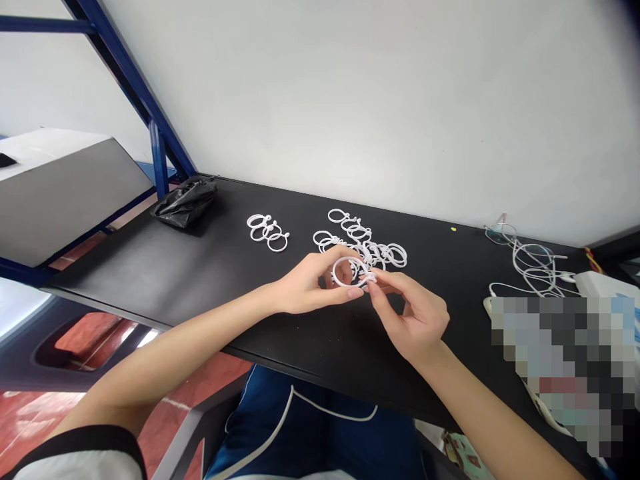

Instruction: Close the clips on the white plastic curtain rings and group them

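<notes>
A black table stretches under and around the heap of white rings, with tangled white cables well to the heap's right. On the heap's near side, the left hand has its thumb and fingers clamped around one ring while the right hand has thumb and forefinger pinched on that ring's small end; a black plastic bag lies well left of the heap. Between bag and heap sits a small ring cluster, and the held white ring is just before the heap.

No readable text, no legible labels or brands, no numbers, no signs
</notes>
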Demonstrator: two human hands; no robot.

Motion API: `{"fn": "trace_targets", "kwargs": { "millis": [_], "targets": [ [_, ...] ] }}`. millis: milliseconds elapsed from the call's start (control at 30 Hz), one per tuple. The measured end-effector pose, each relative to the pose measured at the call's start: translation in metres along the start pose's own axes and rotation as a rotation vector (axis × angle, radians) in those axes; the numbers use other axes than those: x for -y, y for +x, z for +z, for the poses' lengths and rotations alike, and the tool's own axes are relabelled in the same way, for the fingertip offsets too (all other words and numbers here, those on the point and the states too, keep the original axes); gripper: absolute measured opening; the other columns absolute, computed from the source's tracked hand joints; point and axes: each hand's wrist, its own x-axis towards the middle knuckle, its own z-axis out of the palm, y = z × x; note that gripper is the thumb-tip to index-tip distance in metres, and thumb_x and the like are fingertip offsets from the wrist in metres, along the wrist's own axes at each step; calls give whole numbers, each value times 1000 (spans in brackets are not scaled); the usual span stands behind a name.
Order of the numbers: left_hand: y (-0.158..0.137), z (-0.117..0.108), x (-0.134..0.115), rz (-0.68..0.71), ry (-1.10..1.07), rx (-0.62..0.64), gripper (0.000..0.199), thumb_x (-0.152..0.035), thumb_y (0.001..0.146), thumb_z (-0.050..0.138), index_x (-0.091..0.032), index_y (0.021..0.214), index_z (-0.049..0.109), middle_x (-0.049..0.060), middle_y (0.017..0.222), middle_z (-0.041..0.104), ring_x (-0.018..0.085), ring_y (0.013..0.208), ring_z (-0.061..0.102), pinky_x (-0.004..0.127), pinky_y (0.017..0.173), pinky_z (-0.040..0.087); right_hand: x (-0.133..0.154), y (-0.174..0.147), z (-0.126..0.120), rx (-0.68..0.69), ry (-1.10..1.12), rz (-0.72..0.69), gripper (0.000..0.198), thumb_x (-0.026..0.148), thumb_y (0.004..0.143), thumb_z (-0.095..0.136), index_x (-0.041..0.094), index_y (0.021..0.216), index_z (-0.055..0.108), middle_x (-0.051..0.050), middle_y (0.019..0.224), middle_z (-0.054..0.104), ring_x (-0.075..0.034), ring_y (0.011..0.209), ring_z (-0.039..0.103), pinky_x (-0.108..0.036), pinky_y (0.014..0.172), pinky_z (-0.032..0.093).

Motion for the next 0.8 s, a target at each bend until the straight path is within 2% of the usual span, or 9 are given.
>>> {"fn": "trace_targets", "kwargs": {
  "millis": [200, 533, 800],
  "targets": [
    [0, 0, -1, -26, 2, 9, 34, -38, 92, 59, -17, 116, 48, 0, 82, 58, 11, 69, 53, 24, 65, 46, 3, 3, -1, 16, -19, -8, 25, 9, 85, 65, 22, 106, 71, -3, 84, 77, -16, 63, 71, -27, 57, 62],
    [1, 2, -2, -19, -14, 26, 26, -34, 94, 54, -17, 111, 44, 0, 79, 60, 10, 67, 53, 23, 62, 44, 1, 1, 0, 47, 14, -23, 33, 5, 85, 63, 22, 112, 70, -2, 84, 76, -16, 66, 72, -27, 60, 61],
    [0, 2, 1, 25, 90, -7, 28, -35, 92, 56, -19, 110, 40, -3, 74, 55, 10, 65, 51, 22, 61, 46, -2, 0, 2, 57, -3, -29, 35, 6, 86, 63, 24, 115, 69, -3, 85, 77, -16, 68, 72, -27, 62, 62]
  ]
}}
